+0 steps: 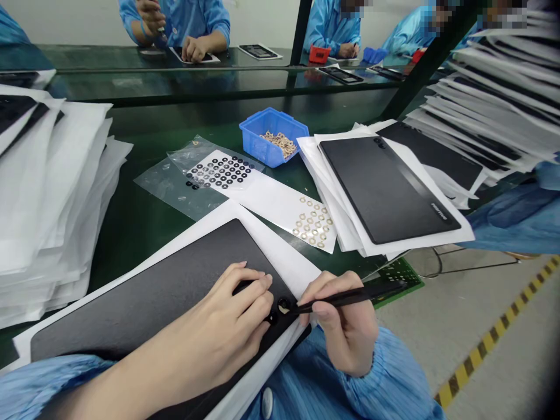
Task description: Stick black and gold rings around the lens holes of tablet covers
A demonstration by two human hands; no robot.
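Observation:
In front of me a black tablet back cover point(166, 286) lies slanted on white sheets. My left hand point(231, 318) rests on it, fingers bent and slightly apart, the fingertips beside the camera holes in its corner. Black tweezers point(345, 297) are gripped between the thumb and fingers of my right hand point(350, 332). Their tip touches a small pale ring piece point(284, 310) at one round camera hole. Part of the cover is hidden under my left forearm. Beyond it lies a white backing sheet point(266, 195) with black rings and gold-coloured rings on it.
A blue bin point(254, 143) holds small tan rings. Stacks of sheets and covers stand at left point(56, 192) and far right point(494, 93). Another tablet cover point(389, 186) lies on paper to the right. Across the green table point(166, 122), co-workers in blue sleeves handle similar parts.

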